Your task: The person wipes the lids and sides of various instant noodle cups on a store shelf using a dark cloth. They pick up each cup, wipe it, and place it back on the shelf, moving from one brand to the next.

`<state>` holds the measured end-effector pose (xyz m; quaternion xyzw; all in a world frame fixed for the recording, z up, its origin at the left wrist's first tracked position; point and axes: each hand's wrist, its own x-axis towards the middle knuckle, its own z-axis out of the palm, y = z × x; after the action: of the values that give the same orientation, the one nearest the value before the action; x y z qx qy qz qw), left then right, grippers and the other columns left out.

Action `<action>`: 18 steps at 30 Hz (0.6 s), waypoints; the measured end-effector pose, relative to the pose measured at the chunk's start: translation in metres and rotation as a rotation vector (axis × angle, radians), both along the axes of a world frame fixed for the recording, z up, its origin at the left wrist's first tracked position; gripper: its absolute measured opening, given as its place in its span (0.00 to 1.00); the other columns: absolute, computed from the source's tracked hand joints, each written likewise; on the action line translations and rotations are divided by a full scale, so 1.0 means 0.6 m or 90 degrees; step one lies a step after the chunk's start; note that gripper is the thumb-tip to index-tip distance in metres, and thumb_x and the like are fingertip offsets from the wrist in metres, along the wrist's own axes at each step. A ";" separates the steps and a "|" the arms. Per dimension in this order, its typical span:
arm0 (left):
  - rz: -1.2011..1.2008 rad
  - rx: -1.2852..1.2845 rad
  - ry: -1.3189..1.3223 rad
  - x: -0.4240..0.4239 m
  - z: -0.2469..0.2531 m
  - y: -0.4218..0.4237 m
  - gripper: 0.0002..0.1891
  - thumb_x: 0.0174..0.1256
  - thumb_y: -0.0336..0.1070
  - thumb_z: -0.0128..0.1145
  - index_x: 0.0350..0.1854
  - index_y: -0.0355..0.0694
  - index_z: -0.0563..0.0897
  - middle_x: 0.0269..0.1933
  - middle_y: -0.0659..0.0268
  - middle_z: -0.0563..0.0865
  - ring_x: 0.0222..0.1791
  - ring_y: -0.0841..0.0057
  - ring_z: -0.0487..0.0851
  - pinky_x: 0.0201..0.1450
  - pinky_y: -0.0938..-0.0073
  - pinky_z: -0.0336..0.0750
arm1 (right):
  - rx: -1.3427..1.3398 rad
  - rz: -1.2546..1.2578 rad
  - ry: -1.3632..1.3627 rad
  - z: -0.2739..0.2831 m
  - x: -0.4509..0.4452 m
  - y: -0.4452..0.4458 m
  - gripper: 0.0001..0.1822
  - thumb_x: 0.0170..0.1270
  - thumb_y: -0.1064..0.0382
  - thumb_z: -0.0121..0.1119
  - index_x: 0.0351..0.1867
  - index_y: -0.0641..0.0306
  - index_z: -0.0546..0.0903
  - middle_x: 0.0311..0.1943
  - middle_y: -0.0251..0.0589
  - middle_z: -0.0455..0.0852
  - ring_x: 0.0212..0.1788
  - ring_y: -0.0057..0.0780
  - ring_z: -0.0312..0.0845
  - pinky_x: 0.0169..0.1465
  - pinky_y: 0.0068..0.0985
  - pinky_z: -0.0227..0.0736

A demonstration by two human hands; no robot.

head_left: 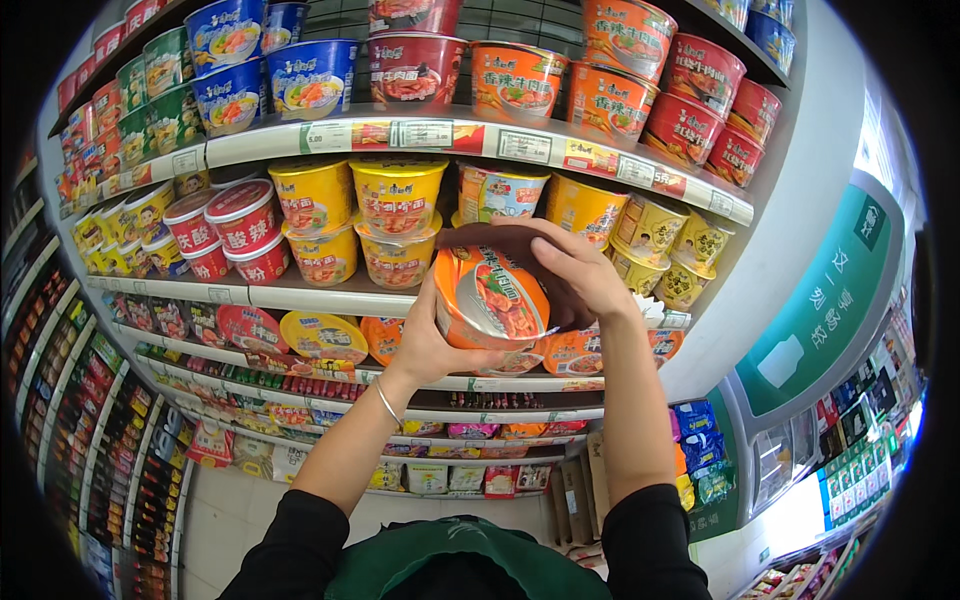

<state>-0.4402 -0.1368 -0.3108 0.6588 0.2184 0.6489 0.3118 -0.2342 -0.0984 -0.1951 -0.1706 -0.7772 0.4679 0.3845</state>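
Observation:
My left hand (pixel 435 337) holds an orange instant noodle cup (pixel 491 296) tilted, with the thumb along its lower rim and the palm at its left side. My right hand (pixel 574 262) grips a dark brown cloth (pixel 517 244) that lies against the far and right side of that cup. Both hands are in front of the shelf with yellow noodle cups (pixel 397 195), stacked in twos. A bare metal bangle (pixel 388 401) circles my left wrist.
Above runs a shelf edge (pixel 480 142) with price tags, bearing blue, dark red, orange and red cups. Red-and-white cups (pixel 240 214) stand to the left. Lower shelves hold noodle bowls (pixel 322 337) and packets. Cardboard boxes (pixel 574 495) stand on the floor below. A grey pillar (pixel 795 187) rises at the right.

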 end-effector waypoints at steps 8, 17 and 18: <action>-0.038 -0.078 -0.281 0.036 0.021 -0.001 0.39 0.57 0.31 0.73 0.68 0.37 0.63 0.60 0.60 0.79 0.59 0.72 0.80 0.64 0.70 0.76 | 0.481 -0.391 0.172 -0.147 -0.103 -0.059 0.37 0.70 0.58 0.53 0.76 0.73 0.58 0.77 0.61 0.54 0.80 0.55 0.49 0.79 0.46 0.44; -0.165 -0.190 -0.244 0.025 0.016 -0.017 0.38 0.63 0.32 0.70 0.72 0.36 0.63 0.63 0.60 0.79 0.62 0.72 0.80 0.68 0.67 0.74 | 0.115 -0.246 0.283 -0.121 -0.057 -0.053 0.38 0.70 0.51 0.59 0.74 0.72 0.63 0.75 0.58 0.61 0.74 0.48 0.63 0.73 0.39 0.60; -0.253 -0.206 -0.271 0.017 0.009 -0.011 0.37 0.64 0.34 0.69 0.72 0.36 0.64 0.64 0.60 0.79 0.63 0.72 0.80 0.68 0.66 0.73 | -0.049 -0.149 0.348 -0.119 -0.047 -0.041 0.36 0.72 0.48 0.57 0.73 0.71 0.64 0.74 0.55 0.65 0.72 0.45 0.66 0.72 0.38 0.62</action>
<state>-0.4302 -0.1434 -0.3053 0.4799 0.1155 0.6556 0.5715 -0.2622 -0.1231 -0.2665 -0.1414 -0.6017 0.4783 0.6238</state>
